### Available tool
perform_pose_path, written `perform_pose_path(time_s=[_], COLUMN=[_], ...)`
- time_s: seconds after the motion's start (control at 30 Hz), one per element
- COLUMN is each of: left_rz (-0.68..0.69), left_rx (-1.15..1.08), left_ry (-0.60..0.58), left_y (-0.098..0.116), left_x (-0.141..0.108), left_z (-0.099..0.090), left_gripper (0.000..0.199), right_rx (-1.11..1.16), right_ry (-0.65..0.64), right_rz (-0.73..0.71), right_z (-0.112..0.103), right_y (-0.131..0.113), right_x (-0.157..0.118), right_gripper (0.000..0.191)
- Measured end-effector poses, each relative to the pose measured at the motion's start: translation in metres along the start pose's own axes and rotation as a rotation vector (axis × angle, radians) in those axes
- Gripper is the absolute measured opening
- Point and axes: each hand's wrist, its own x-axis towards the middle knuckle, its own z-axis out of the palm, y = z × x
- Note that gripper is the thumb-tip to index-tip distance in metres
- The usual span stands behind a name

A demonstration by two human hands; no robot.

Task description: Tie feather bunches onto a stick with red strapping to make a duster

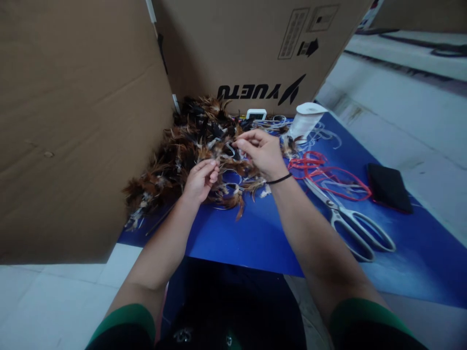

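A heap of brown and black feathers (204,121) lies on the blue table, with pale strands among them. Over its front part, my left hand (202,180) is closed in a pinch, thumb against the fingers. What sits in that pinch is too small to make out among the feathers behind it. My right hand (264,151), with a dark band at the wrist, also pinches with thumb and forefinger. A thin white string (229,149) curves close to its fingertips; whether they grip it I cannot tell. The two hands are a short way apart.
Large scissors (346,221) lie on the blue table (241,238) at the right, by red cord (343,182) and a black flat object (389,187). Behind stand a white ribbon spool (306,121) and a small white device (256,114). Cardboard walls (83,121) enclose the left and back.
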Motion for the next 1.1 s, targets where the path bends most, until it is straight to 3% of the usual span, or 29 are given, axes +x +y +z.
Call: perform_pose_path(time_s=[0.1,0.17,0.27,0.33,0.47,0.6,0.83,0.97,1.1], left_rz=[0.031,0.038,0.033,0.020,-0.034,-0.069,-0.071,-0.070,-0.074], left_rx=[-0.049,-0.067,-0.054,-0.035,0.001,0.031,0.035,0.038,0.041], left_ry=[0.057,0.063,0.065,0.055,0.004,-0.002,0.010,0.002,0.008], left_y=[0.001,0.001,0.001,0.000,-0.004,-0.006,-0.007,-0.008,-0.009], left_x=[0.002,0.002,0.003,0.003,0.002,0.002,0.001,0.002,0.004], left_z=[0.000,-0.001,-0.002,-0.003,-0.004,-0.004,-0.003,-0.003,-0.004], left_gripper=[0.007,0.007,0.006,0.005,0.012,0.018,0.019,0.020,0.019], right_rx=[-0.313,-0.562,-0.847,-0.984,-1.093,-0.962,-0.488,-0.191,0.002], right_ry=[0.039,-0.075,-0.330,-0.424,-0.403,-0.260,0.079,0.163,0.159], right_rz=[0.027,0.073,0.090,0.073,0.151,0.207,0.291,0.316,0.360], right_z=[-0.021,-0.028,-0.028,-0.025,-0.022,-0.033,-0.056,-0.062,-0.065], right_y=[0.017,0.029,0.041,0.046,0.053,0.055,0.051,0.041,0.032], right_x=[0.008,0.009,0.003,-0.002,-0.006,0.002,0.015,0.017,0.017], right_gripper=[0.010,0.012,0.034,0.045,0.035,0.021,0.010,0.008,0.014])
